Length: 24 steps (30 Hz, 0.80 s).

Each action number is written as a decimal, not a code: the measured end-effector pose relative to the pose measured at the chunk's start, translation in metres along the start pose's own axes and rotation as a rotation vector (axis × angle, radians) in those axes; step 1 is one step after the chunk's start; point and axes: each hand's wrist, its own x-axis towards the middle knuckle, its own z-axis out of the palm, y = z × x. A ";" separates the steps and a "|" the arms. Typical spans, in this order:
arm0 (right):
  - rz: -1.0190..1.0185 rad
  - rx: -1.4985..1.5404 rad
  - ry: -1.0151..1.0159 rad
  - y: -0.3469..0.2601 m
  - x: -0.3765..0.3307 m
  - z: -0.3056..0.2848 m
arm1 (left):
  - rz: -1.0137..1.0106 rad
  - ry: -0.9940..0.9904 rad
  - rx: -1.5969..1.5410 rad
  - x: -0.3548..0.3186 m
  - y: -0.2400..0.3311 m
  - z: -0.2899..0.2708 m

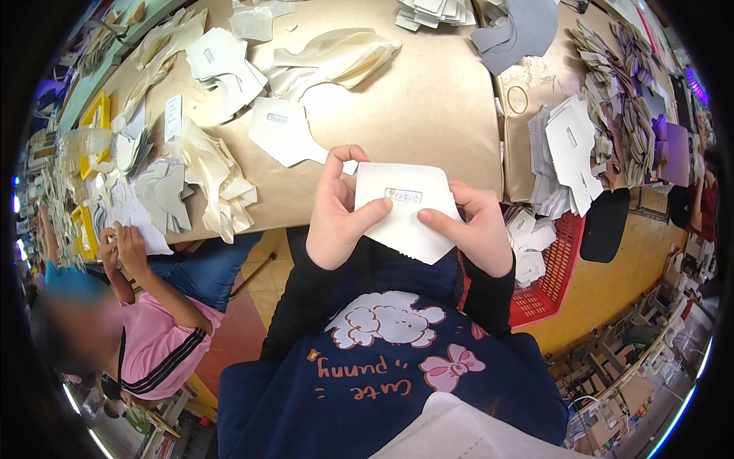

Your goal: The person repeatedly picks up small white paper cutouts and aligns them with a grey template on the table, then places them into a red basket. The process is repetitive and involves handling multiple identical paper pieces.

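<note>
A white cut piece point(401, 226), with a serrated lower edge and a small boxed print near its middle, is held up between my two hands at the table's near edge. My left hand point(335, 222) grips its left side, thumb on the face and fingers behind. On the right side my right hand point(486, 229) pinches it the same way, its thumb pressed below the print. A similar printed white piece point(277, 144) lies flat on the table just beyond my left hand. What lies behind the held piece is hidden.
The brown-covered table point(436, 99) carries stacked white pieces point(222, 73), cream curved pieces point(344, 57) and grey pieces point(520, 34). Right, more white pieces point(569, 145) stand stacked above a red crate point(547, 283). A person in a pink shirt point(168, 336) works at the left.
</note>
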 end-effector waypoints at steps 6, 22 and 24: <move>0.130 0.274 0.047 -0.002 -0.001 0.009 | 0.001 0.009 0.062 0.001 -0.004 0.006; 0.130 0.317 0.072 0.000 -0.001 0.017 | -0.101 0.115 -0.122 0.003 -0.009 0.009; 0.136 0.326 0.074 0.000 -0.001 0.017 | -0.108 0.117 -0.137 0.003 -0.008 0.009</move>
